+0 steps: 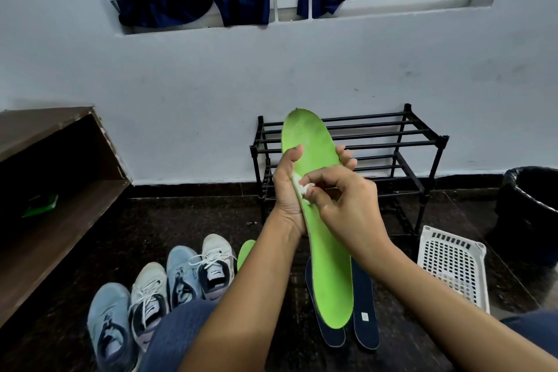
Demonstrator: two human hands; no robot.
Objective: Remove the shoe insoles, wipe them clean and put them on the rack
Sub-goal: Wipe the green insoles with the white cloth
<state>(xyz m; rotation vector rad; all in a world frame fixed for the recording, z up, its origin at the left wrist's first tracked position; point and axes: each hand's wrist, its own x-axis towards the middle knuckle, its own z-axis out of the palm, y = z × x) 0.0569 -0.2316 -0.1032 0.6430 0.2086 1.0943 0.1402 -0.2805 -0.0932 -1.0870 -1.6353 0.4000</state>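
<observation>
A long green insole (327,266) stands nearly upright in front of me, toe end up. My left hand (288,190) grips it round the middle from behind, fingertips showing on its right edge. My right hand (347,205) pinches a small white wipe (303,189) and presses it against the insole's left edge. A second green insole (246,252) lies on the floor behind my left forearm. Two dark blue insoles (365,320) lie on the floor below the held one. The black two-tier rack (422,142) stands against the wall beyond.
Several sneakers (169,287) are lined up on the dark floor at lower left. A white perforated basket (453,266) leans at the right, with a black bin (531,214) behind it. A brown wooden shelf (60,190) runs along the left.
</observation>
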